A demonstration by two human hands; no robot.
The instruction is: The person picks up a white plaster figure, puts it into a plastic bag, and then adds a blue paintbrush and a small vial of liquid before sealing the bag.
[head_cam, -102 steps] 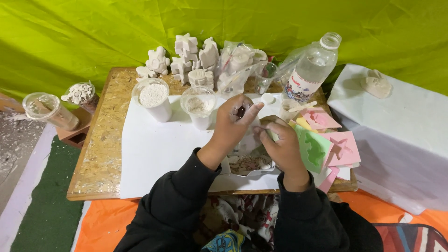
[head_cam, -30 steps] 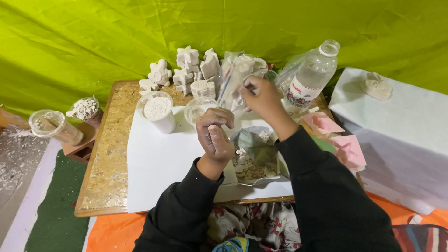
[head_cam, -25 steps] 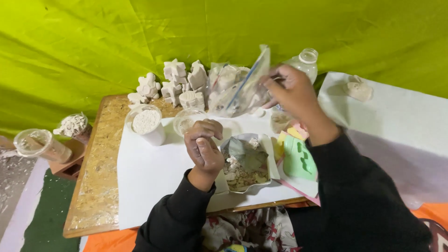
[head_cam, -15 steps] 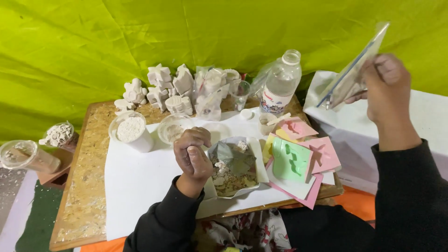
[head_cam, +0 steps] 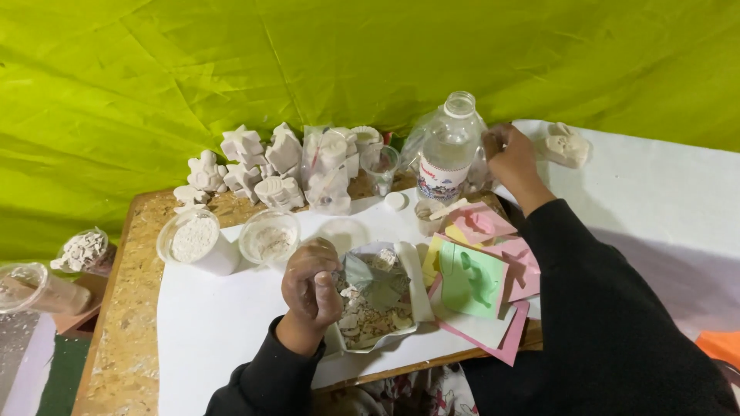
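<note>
Two hands busy: my left hand [head_cam: 311,289] curls shut on a crumbly plaster bit, fragile so pinch by its edges, beside the tray of scraps [head_cam: 379,300], while right hand [head_cam: 509,156], grip unclear, reaches behind the bottle [head_cam: 447,150].

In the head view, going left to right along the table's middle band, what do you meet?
Cup of white powder → second cup → left hand → open bag of crumbled bits → green mould → right hand, raised beyond the plastic bottle.
</note>
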